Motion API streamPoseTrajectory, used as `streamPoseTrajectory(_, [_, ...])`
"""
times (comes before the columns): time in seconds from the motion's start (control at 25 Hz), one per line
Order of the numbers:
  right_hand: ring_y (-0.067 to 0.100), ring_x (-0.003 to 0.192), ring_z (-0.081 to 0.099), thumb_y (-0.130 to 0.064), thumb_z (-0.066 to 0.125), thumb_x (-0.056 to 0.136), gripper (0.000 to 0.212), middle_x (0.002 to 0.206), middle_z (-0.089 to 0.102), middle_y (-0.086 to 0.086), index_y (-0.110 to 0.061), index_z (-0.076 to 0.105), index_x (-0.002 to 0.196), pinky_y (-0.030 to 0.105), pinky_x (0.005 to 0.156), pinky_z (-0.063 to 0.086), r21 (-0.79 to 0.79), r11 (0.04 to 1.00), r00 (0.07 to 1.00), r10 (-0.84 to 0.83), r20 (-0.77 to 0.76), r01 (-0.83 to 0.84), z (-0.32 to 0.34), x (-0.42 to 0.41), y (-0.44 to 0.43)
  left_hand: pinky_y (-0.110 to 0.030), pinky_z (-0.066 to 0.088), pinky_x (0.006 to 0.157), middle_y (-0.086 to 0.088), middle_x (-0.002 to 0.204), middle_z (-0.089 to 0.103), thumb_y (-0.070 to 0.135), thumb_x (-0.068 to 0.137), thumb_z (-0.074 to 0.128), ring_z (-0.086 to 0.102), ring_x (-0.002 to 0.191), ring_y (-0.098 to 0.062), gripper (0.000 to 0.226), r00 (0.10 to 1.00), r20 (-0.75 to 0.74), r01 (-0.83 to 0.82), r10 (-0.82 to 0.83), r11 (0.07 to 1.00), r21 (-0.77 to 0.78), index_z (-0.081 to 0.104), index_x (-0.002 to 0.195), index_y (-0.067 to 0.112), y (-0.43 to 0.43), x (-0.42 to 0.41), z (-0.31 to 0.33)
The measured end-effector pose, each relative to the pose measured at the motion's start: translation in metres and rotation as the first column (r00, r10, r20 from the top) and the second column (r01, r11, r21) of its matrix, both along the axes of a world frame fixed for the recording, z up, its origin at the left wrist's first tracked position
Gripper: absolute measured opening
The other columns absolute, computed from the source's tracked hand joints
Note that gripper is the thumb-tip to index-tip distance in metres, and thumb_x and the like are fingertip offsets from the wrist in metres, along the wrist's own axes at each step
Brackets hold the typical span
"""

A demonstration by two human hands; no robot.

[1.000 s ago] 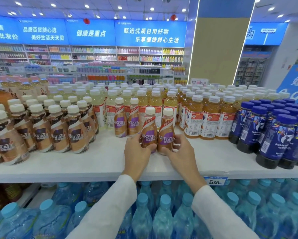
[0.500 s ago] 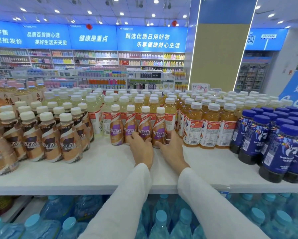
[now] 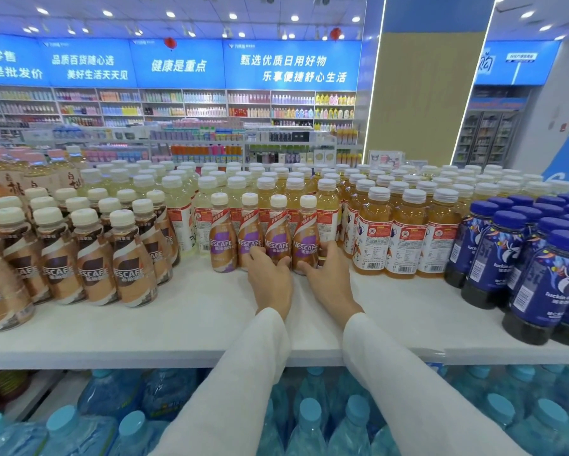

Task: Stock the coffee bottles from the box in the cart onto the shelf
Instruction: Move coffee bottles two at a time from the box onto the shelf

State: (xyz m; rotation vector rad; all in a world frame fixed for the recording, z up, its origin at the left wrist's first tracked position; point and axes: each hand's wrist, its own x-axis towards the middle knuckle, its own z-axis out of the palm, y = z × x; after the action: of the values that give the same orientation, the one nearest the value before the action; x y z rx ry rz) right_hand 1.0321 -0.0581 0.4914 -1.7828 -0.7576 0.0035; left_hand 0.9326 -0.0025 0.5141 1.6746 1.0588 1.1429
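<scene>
Left hand (image 3: 270, 282) is gripping a coffee bottle (image 3: 278, 240), right hand (image 3: 330, 282) the rightmost bottle (image 3: 306, 240); both bottles are now standing farther back on the shelf (image 3: 177, 311).

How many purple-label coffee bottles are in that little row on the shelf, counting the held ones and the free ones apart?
Held coffee bottles, one in the left hand, one in the right hand: 2
Free coffee bottles on the shelf: 2
Total: 4
</scene>
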Motion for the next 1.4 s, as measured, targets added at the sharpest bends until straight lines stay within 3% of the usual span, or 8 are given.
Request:
streamPoseTrajectory(0.4, [0.015, 0.112, 0.061, -0.029, 0.083, 0.077, 0.058, 0.123, 0.06, -0.004, -0.032, 0.048, 0.123, 0.041, 0.096, 0.055, 0.002, 1.0, 1.0, 0.003, -0.016, -0.003, -0.001, 0.0, 0.002, -0.027, 0.039, 0.088, -0.01, 0.13, 0.051, 0.018, 0.089, 0.075, 0.055, 0.117, -0.028, 0.044, 1.0, 0.011, -0.021, 0.021, 1.0, -0.019, 0.049, 0.124, 0.009, 0.0, 0.001, 0.0])
streamPoseTrajectory(0.52, [0.017, 0.118, 0.058, -0.032, 0.083, 0.077, 0.066, 0.129, 0.057, -0.003, -0.032, 0.046, 0.132, 0.044, 0.1, 0.053, 0.005, 1.0, 0.999, 0.013, -0.047, -0.013, 0.0, -0.004, -0.002, -0.034, 0.046, 0.096, -0.011, 0.13, 0.052, 0.022, 0.086, 0.077, 0.055, 0.118, -0.029, 0.05, 1.0, -0.005, -0.021, 0.021, 0.999, -0.028, 0.049, 0.126, 0.008, 0.0, -0.002, -0.003])
streamPoseTrajectory(0.72, [0.02, 0.119, 0.056, -0.029, 0.076, 0.087, 0.058, 0.134, 0.054, 0.002, -0.022, 0.047, 0.136, 0.043, 0.102, 0.05, -0.09, 0.995, 0.999, 0.029, -0.042, -0.032, 0.011, -0.027, -0.039, -0.033, 0.048, 0.096, 0.0, 0.131, 0.06, 0.041, 0.086, 0.076, 0.059, 0.119, -0.022, 0.058, 0.999, 0.011, 0.05, -0.05, 0.998, 0.042, 0.051, 0.133, 0.018, -0.007, -0.03, -0.01])
streamPoseTrajectory(0.88, [0.016, 0.111, 0.059, -0.03, 0.069, 0.092, 0.048, 0.132, 0.058, -0.001, -0.018, 0.051, 0.135, 0.036, 0.097, 0.051, -0.184, 0.981, 0.998, 0.059, -0.001, -0.058, 0.013, -0.061, -0.085, -0.029, 0.042, 0.097, -0.001, 0.135, 0.059, 0.043, 0.092, 0.066, 0.057, 0.12, -0.02, 0.051, 0.982, -0.184, 0.056, -0.043, 0.996, 0.068, 0.054, 0.135, 0.018, -0.027, -0.076, -0.009])
streamPoseTrajectory(0.96, [0.012, 0.111, 0.058, -0.03, 0.066, 0.094, 0.042, 0.131, 0.059, -0.005, -0.021, 0.055, 0.133, 0.033, 0.098, 0.049, -0.169, 0.981, 0.995, 0.1, 0.015, -0.096, 0.01, -0.084, -0.105, -0.031, 0.044, 0.101, 0.002, 0.132, 0.06, 0.043, 0.094, 0.062, 0.057, 0.119, -0.016, 0.045, 0.978, -0.203, 0.064, -0.04, 0.992, 0.113, 0.056, 0.133, 0.02, -0.043, -0.107, -0.014])
streamPoseTrajectory(1.2, [-0.004, 0.116, 0.053, -0.034, 0.062, 0.097, 0.029, 0.122, 0.058, -0.025, -0.034, 0.06, 0.125, 0.018, 0.097, 0.04, -0.018, 0.958, 0.957, 0.285, 0.057, -0.285, -0.016, -0.171, -0.144, -0.017, 0.045, 0.094, 0.025, 0.115, 0.065, 0.035, 0.093, 0.067, 0.058, 0.111, 0.002, 0.025, 1.0, -0.008, -0.023, 0.025, 0.985, 0.17, 0.065, 0.118, 0.031, -0.107, -0.226, -0.051])
streamPoseTrajectory(1.4, [-0.002, 0.112, 0.059, -0.03, 0.069, 0.092, 0.024, 0.115, 0.064, -0.025, -0.037, 0.066, 0.114, 0.019, 0.094, 0.043, 0.032, 0.87, 0.867, 0.493, -0.065, -0.492, -0.07, -0.251, -0.135, -0.014, 0.048, 0.086, 0.025, 0.108, 0.07, 0.028, 0.091, 0.071, 0.065, 0.103, 0.001, 0.018, 0.962, 0.064, -0.268, 0.267, 0.964, 0.004, 0.07, 0.107, 0.035, -0.139, -0.333, -0.109])
